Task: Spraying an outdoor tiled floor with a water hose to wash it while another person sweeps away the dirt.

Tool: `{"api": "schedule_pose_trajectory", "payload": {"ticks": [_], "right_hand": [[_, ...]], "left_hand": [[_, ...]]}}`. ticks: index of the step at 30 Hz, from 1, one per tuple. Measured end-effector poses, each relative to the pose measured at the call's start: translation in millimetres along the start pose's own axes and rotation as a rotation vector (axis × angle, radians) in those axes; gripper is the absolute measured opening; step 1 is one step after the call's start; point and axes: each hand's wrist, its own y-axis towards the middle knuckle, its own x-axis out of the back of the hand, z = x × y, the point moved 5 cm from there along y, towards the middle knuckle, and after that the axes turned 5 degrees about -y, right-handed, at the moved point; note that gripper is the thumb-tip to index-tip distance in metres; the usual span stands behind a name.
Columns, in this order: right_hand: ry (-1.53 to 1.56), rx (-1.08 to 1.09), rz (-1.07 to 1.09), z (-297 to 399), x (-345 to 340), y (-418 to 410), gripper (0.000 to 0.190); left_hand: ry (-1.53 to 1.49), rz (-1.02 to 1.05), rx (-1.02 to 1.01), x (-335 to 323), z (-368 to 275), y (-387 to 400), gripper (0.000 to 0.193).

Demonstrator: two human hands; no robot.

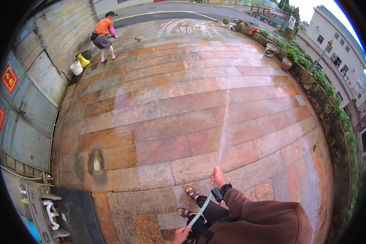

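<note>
My right hand (pixel 218 177) grips the front end of a pale green garden hose (pixel 205 206). A thin water jet (pixel 225 122) sprays from there over the wet stone paving (pixel 174 128). There is a black device (pixel 217 194) on the right wrist, below a brown sleeve. Farther back along the hose, my left hand (pixel 182 235) is closed around it at the bottom edge of the picture. Between the two hands the hose bends past my sandalled feet (pixel 187 212).
Another person (pixel 103 35) in orange bends over a broom (pixel 129 38) at upper left. By the wall stand a white bucket (pixel 76 67) and a yellow bag (pixel 83 61). A planted stone border (pixel 311 88) runs along the right. Metal doors (pixel 33 113) and a sink (pixel 38 210) are left.
</note>
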Motion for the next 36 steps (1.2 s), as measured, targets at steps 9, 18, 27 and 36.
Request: {"api": "schedule_pose_trajectory", "payload": {"ticks": [9, 18, 27, 36], "right_hand": [[0.073, 0.062, -0.144, -8.5, 42.3, -7.3, 0.041], [0.190, 0.082, -0.291, -27.2, 97.0, -13.7, 0.041], [0.161, 0.069, -0.275, -29.5, 89.8, -13.6, 0.041], [0.064, 0.020, -0.186, -26.0, 42.8, -11.0, 0.039]], "left_hand": [[0.057, 0.116, 0.038, -5.4, -2.5, -0.1, 0.037], [0.099, 0.185, -0.029, -11.2, 8.3, 10.0, 0.036], [0.138, 0.229, -0.045, -11.1, 26.0, 12.4, 0.036], [0.006, 0.236, 0.160, -7.2, 15.4, -10.4, 0.035]]}}
